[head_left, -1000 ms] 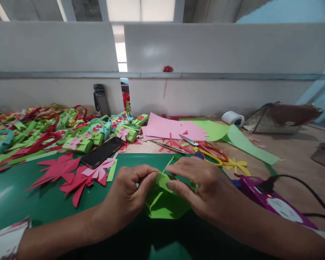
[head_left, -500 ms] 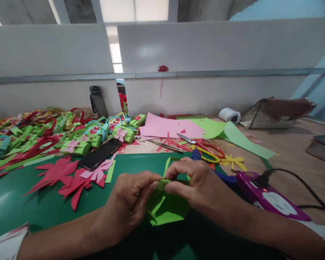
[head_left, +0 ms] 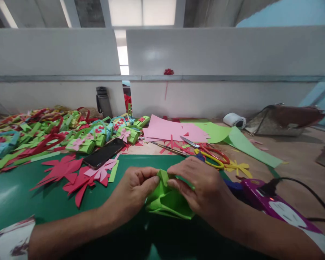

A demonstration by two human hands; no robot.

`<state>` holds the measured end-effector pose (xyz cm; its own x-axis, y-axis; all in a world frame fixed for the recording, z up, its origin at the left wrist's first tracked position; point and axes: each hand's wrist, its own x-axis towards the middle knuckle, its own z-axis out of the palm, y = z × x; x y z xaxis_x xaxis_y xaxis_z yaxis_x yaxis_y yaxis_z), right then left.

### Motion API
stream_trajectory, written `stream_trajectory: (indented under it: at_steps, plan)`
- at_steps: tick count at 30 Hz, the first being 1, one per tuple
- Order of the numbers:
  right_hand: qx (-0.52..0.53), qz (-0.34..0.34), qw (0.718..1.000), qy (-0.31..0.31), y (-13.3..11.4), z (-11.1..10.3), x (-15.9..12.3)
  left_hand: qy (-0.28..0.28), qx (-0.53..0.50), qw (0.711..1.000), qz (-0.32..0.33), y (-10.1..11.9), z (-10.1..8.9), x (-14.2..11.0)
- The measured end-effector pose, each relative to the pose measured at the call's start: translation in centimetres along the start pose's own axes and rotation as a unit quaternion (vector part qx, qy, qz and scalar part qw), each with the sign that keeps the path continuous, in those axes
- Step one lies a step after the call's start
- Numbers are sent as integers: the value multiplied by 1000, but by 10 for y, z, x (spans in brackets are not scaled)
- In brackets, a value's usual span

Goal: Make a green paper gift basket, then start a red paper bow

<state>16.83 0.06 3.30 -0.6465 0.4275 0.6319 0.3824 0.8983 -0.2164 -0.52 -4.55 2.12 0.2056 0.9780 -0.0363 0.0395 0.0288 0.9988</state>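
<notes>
Between my hands is a small bright green folded paper box (head_left: 169,202), tilted above the green mat (head_left: 135,162). My left hand (head_left: 137,191) pinches its upper left edge between thumb and fingers. On the other side, my right hand (head_left: 197,184) is closed on the upper right edge, covering part of that wall. A narrow green flap rises between the two thumbs. Left of my hands lie red paper flowers (head_left: 61,169), a pink paper flower (head_left: 101,170) and a green paper strip (head_left: 113,171).
A black phone (head_left: 105,153) lies beside a heap of paper bags (head_left: 81,144). Further back stand a bottle (head_left: 104,103) and pink paper sheets (head_left: 173,130). Scissors (head_left: 211,155), a yellow paper flower (head_left: 237,167), a purple power strip (head_left: 278,206) and a handbag (head_left: 285,121) are to the right.
The green paper box has tipped, and its flap now shows upright between my thumbs. Both hands keep hold of it. The whole view has shifted slightly.
</notes>
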Motion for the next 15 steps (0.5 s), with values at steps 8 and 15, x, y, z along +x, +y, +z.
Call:
stream_trajectory:
  at_steps: [8,15]
  plan:
    - [-110,-96,989,-23,-10,-2,-5,14,48,999,7,-2,0,-2]
    - [-128,-112,985,13,-10,4,-8,26,70,997,10,4,2,-4]
